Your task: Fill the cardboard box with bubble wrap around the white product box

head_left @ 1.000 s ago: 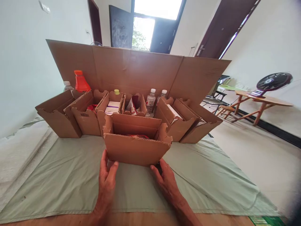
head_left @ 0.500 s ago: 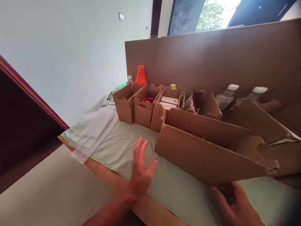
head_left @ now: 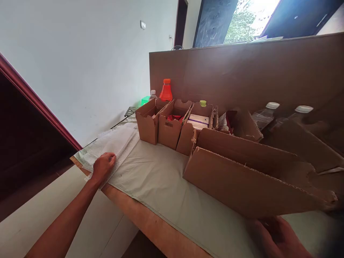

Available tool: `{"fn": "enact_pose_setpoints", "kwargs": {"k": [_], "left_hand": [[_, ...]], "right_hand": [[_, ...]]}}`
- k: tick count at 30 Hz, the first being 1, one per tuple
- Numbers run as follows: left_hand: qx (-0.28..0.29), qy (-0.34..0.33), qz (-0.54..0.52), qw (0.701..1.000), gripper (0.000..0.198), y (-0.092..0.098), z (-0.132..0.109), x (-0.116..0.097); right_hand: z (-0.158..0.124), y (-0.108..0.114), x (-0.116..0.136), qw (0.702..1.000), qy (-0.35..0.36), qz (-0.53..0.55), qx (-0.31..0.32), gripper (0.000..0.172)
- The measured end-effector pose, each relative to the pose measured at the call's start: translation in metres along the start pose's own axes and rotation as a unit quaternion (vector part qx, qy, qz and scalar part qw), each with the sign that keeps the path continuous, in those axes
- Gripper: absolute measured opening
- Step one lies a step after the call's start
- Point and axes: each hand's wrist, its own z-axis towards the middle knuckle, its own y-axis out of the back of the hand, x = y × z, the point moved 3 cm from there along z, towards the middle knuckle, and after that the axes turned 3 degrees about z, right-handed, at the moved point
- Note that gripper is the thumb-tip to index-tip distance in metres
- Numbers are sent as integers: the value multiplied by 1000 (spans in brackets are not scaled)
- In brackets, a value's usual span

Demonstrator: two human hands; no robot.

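Note:
My left hand [head_left: 104, 167] lies on a stack of white bubble wrap sheets [head_left: 118, 138] at the table's left edge. Its fingers are curled down onto the sheets, with the tips partly hidden. At the lower right is my right hand [head_left: 282, 238], thumb and fingers bent toward each other just below the long open cardboard box [head_left: 249, 186]. Shadow and blur hide its fingertips, so I cannot make out what lies between them or whether they touch the box.
Smaller cardboard bins [head_left: 147, 129] stand in a row behind, one holding wooden sticks [head_left: 198, 120]. Beyond them are an orange bottle [head_left: 166, 91] and clear bottles with white caps [head_left: 268, 113]. A tall cardboard panel [head_left: 228, 71] backs the table. Pale green cloth [head_left: 156, 172] covers the top.
My left hand has moved left from above the cloth onto the bubble wrap, its spread fingers now curled. My right hand stays by the long box. The view has shifted slightly.

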Motion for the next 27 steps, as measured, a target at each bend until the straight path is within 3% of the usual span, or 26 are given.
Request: {"fn": "enact_pose_setpoints", "kwargs": {"k": [4, 8, 12, 14, 17, 20, 23, 25, 27], "left_hand": [[21, 7, 3, 1000, 18, 3, 8, 6], [16, 29, -1, 999, 25, 26, 22, 7], [-36, 4, -17, 999, 27, 47, 12, -20], [-40, -44, -35, 998, 25, 43, -5, -46], [-20, -112, -59, 992, 18, 19, -34, -84], [-10, -133, -75, 988, 12, -3, -50, -103], [-10, -112, -96, 989, 10, -4, -44, -94], [-13, -88, -115, 989, 10, 10, -26, -79], [-29, -61, -130, 989, 10, 37, 3, -61]], "right_hand": [[0, 1, 6, 998, -53, 20, 6, 27], [1, 2, 13, 998, -55, 20, 37, 38], [-1, 4, 17, 999, -36, 3, 24, 35], [-3, 3, 16, 999, -33, 4, 20, 30], [-3, 1, 12, 999, -42, 18, 7, 24], [-2, -1, 7, 998, -53, 10, 19, 25], [0, 0, -1, 998, -50, -12, 30, 31], [3, -1, -8, 998, -38, -32, 24, 36], [7, -3, -15, 998, -11, -65, 14, 36]]}}
